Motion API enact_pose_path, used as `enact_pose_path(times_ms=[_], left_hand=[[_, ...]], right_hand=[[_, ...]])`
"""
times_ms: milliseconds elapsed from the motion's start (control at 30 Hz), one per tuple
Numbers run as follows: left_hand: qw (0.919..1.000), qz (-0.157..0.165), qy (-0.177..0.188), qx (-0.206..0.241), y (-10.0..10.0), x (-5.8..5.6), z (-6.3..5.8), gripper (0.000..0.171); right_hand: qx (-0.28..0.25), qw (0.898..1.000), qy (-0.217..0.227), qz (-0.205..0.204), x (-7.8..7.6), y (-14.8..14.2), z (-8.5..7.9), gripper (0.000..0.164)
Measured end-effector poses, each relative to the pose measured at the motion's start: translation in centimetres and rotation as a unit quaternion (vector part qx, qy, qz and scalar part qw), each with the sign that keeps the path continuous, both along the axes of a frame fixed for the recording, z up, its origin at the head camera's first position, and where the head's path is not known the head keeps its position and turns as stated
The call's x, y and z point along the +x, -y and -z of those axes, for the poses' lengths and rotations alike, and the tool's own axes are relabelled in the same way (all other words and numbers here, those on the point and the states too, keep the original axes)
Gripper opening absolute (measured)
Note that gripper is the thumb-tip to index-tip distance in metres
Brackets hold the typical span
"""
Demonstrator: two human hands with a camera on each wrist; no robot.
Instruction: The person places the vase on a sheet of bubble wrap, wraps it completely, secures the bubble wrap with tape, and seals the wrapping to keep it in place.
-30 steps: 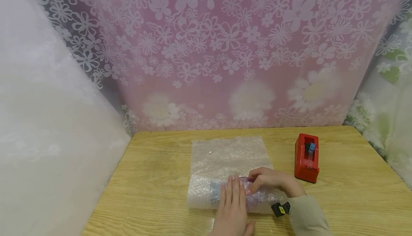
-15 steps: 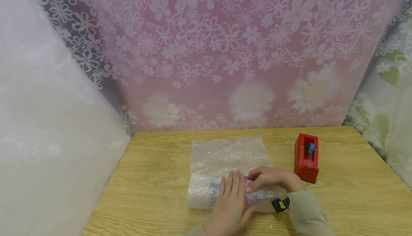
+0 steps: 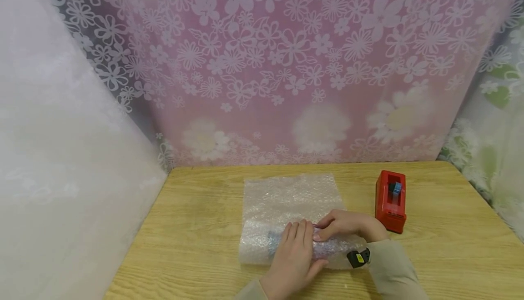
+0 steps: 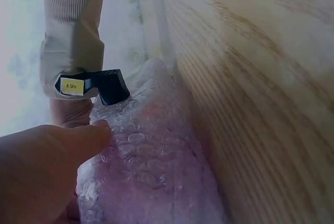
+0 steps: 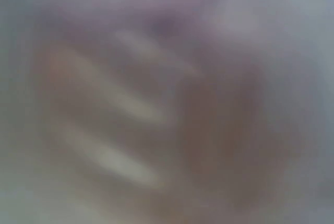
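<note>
A sheet of bubble wrap lies flat at the back. Its near part is folded over a pink-purple object that is bluish at the left end; its kind is blurred by the wrap. My left hand grips this bundle, fingers bent over its top and thumb on the near side. In the left wrist view the thumb presses along the bubbly surface. Right of it, my right hand holds the bundle's far side between thumb and fingers. The right wrist view is a blur of fingers behind something hazy.
A red tape dispenser stands at the back right of the wooden table. A black wrist camera on the right sleeve sits over the wrap's right end. Flowered curtains hang behind the table.
My left hand has turned and its fingers have drawn in from lying straight to bending over the bundle, with the thumb spread to the right. The right hand has barely shifted.
</note>
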State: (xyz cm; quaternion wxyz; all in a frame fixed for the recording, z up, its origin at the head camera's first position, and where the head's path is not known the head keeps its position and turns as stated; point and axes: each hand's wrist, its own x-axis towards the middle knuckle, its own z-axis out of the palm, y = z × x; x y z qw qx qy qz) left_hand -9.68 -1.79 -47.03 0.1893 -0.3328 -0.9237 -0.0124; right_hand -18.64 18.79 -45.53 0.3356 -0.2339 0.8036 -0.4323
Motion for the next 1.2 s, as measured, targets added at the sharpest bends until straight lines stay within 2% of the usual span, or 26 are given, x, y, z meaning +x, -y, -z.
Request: enact_pose_path(times_ms=[300, 567, 733, 1200], left_hand=[[0.9999, -0.004, 0.008, -0.012, 0.0, 0.2, -0.1, 0.084], [0.9993, -0.016, -0.003, -0.033, 0.0, 0.6, 0.0, 0.106], [0.999, -0.023, 0.006, -0.037, -0.1, 0.9, -0.2, 0.106], [0.9968, -0.051, 0.037, -0.049, -0.6, 1.0, -0.3, 0.106]], right_hand=[[-0.005, 1.0, 0.01, -0.005, 0.3, -0.3, 0.0, 0.046], [0.006, 1.0, 0.009, -0.003, 0.9, -0.1, -0.1, 0.044], [0.01, 1.0, 0.0, -0.003, 1.1, 0.0, -0.2, 0.043], [0.009, 0.999, 0.029, 0.01, 1.5, -0.1, 0.0, 0.045]])
